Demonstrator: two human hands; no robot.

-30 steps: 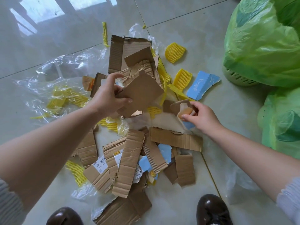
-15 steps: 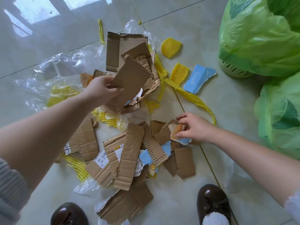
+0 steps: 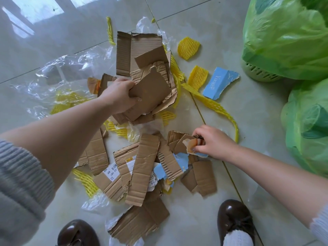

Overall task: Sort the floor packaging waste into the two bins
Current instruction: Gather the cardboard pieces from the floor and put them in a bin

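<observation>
Head view: I look down on a tiled floor (image 3: 204, 219) strewn with packaging scraps, my two forearms reaching in.
Left hand: my left hand (image 3: 119, 95) is clenched on a stack of torn cardboard pieces (image 3: 152, 93), thumb on top, holding them above the litter.
Beyond the left hand: a large flat cardboard sheet (image 3: 136, 50) lies on the floor, partly under the held stack.
Left of the left hand: crumpled clear plastic film (image 3: 67, 73) is spread over some yellow foam netting.
Right hand: my right hand (image 3: 213, 142) pinches a small torn scrap with an orange patch (image 3: 190, 145), its fingers closed on it right at the cardboard heap.
Between my hands and shoes: overlapping cardboard strips (image 3: 142, 173), some with white labels, and torn blue bits.
Beyond the right hand: a blue card piece (image 3: 219, 83), two yellow foam pads (image 3: 189, 48), and a long yellow net strip (image 3: 213, 105) just beside my knuckles.
Right of the right hand: two bins lined with green bags (image 3: 284, 38), well apart from the heap.
Bottom edge: my brown shoes (image 3: 234, 221).
</observation>
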